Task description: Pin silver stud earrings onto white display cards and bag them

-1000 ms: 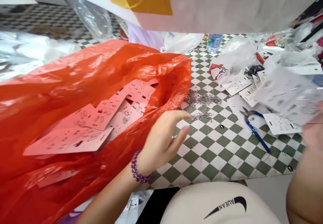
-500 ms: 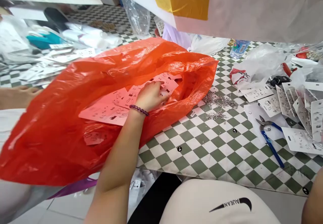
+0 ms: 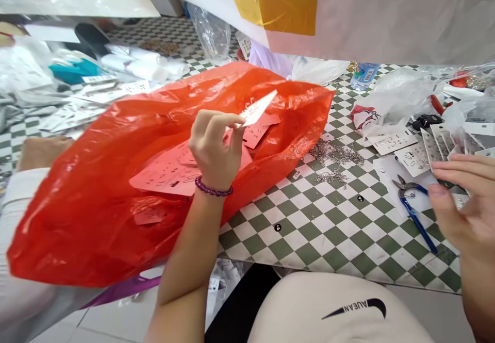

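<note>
Over the orange plastic bag (image 3: 81,219), left grip (image 3: 212,149) pinching a white card (image 3: 257,108) edge; right hand (image 3: 467,203) open.

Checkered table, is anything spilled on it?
Yes. A loose heap of tiny silver metal bits lies on the checkered table beside the red plastic bag. It looks odd because the bits are scattered, while others sit neatly on the white cards nearby.

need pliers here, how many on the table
1 sure: the blue-handled pliers near the right hand. A red handle farther back may be a second pair, half hidden by plastic.
</note>
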`<state>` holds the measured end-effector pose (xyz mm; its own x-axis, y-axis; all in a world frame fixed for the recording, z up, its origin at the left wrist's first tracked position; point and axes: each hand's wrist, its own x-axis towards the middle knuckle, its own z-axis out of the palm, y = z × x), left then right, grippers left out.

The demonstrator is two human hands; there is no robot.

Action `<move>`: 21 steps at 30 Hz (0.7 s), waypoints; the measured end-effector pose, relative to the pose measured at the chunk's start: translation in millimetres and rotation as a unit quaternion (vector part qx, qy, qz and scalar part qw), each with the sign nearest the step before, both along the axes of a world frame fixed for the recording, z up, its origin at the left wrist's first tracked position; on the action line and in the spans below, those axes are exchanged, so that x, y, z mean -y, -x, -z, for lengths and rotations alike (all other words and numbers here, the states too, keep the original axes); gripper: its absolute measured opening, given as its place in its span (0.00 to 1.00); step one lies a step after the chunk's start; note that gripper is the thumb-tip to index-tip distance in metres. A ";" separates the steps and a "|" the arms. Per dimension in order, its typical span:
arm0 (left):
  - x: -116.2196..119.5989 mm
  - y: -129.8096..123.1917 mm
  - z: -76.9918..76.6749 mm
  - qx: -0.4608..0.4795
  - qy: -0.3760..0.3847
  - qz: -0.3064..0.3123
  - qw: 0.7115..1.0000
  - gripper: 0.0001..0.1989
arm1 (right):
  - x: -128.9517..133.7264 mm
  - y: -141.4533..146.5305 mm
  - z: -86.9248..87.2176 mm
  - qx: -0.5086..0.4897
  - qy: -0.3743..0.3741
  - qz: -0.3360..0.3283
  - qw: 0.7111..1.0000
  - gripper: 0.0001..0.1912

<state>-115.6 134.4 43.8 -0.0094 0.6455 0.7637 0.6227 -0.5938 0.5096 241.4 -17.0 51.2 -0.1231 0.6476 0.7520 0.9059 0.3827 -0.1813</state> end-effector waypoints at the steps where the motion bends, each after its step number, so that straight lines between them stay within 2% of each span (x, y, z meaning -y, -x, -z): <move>1: 3.9 -3.4 -2.1 0.025 -0.002 0.010 1.000 0.06 | -1.6 14.3 -5.6 0.019 -0.021 -0.057 0.998 0.26; 3: 13.4 -10.0 -7.6 0.064 0.049 0.074 0.994 0.07 | -5.9 40.2 -15.3 0.022 -0.009 -0.121 0.992 0.33; 4: 18.9 -13.5 -11.1 0.074 0.089 0.117 0.986 0.07 | -8.9 51.2 -19.1 0.020 0.016 -0.133 0.991 0.34; 7: 35.2 -25.6 -21.7 0.045 0.206 0.220 0.953 0.08 | -23.2 77.0 -24.4 -0.034 0.093 -0.134 0.986 0.33; 9: 43.3 -34.4 -26.0 0.006 0.271 0.266 0.925 0.08 | -35.9 89.3 -22.7 -0.071 0.134 -0.150 0.977 0.31; 11: 47.8 -42.2 -26.7 -0.011 0.319 0.290 0.902 0.09 | -48.2 98.9 -18.0 -0.074 0.182 -0.157 0.968 0.32; 14: 49.5 -49.0 -23.1 0.025 0.382 0.321 0.866 0.11 | -59.8 108.0 -8.9 -0.069 0.239 -0.149 0.957 0.31; 17: 48.3 -50.0 -18.8 0.065 0.443 0.354 0.821 0.13 | -61.2 109.9 -2.5 -0.083 0.255 -0.152 0.951 0.26; 21: 46.5 -49.2 -15.7 0.090 0.478 0.367 0.793 0.13 | -58.2 106.2 0.2 -0.063 0.259 -0.157 0.951 0.24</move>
<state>-66.4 88.0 59.5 0.5835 0.8106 -0.0485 0.1539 -0.0517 0.9867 135.2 41.2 51.0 -0.3016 0.8811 0.3642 0.7209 0.4608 -0.5177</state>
